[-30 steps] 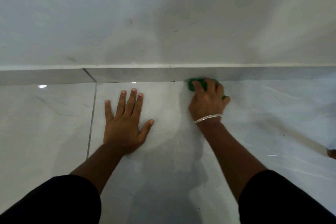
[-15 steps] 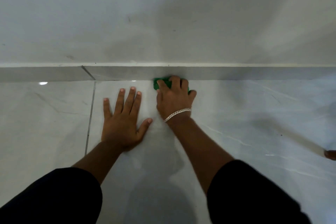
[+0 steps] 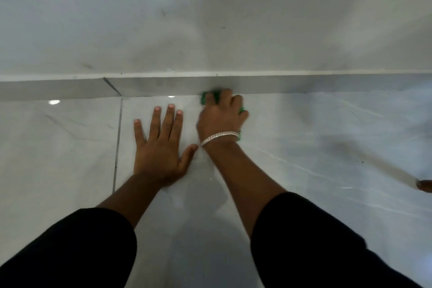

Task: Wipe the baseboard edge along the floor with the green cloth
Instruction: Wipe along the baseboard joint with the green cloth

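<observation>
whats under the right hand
The green cloth, bunched against the baseboard; only its edges peek out past the right hand. The rest of it and the floor beneath are covered.

Glossy pale marble floor tiles [image 3: 304, 147] – dark grout line [image 3: 118, 133], scuffed white wall [image 3: 210, 18]
</observation>
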